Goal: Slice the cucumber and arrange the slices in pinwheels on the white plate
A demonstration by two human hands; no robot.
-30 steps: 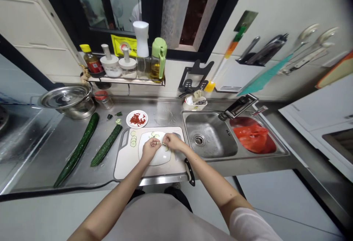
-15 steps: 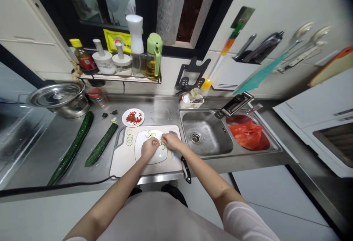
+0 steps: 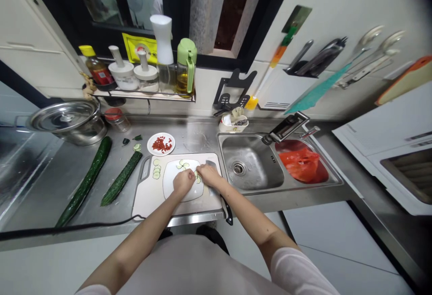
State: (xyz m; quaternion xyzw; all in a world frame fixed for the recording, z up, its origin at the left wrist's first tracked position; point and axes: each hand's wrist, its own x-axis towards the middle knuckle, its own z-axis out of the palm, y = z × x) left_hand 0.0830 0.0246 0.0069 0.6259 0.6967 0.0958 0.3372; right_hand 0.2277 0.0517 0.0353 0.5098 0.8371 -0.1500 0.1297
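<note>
Over a white square plate [image 3: 170, 190] on the cutting board [image 3: 148, 201], my left hand [image 3: 184, 181] is closed, fingers curled together; what they may hold is hidden. My right hand [image 3: 208, 176] pinches a thin cucumber slice [image 3: 197, 179] at the plate's right side. Several cucumber slices [image 3: 183, 165] lie near the plate's far edge. More slices [image 3: 156, 169] rest in a row on the board's left. A knife [image 3: 228, 210] lies along the board's right side, its black handle over the counter edge. Left of the board is a cut cucumber [image 3: 121, 179].
A whole cucumber [image 3: 86, 182] lies further left, near a lidded steel pot [image 3: 72, 126]. Behind the board stands a small plate [image 3: 150, 147] of chopped red pieces. On the right is a sink [image 3: 253, 162] with a red bag [image 3: 300, 164]. A black cable [image 3: 84, 226] crosses the front edge.
The right hand has shifted slightly down at the plate's right side, by the slice there. My left hand stays nearly in place. The whole view has moved a little.
</note>
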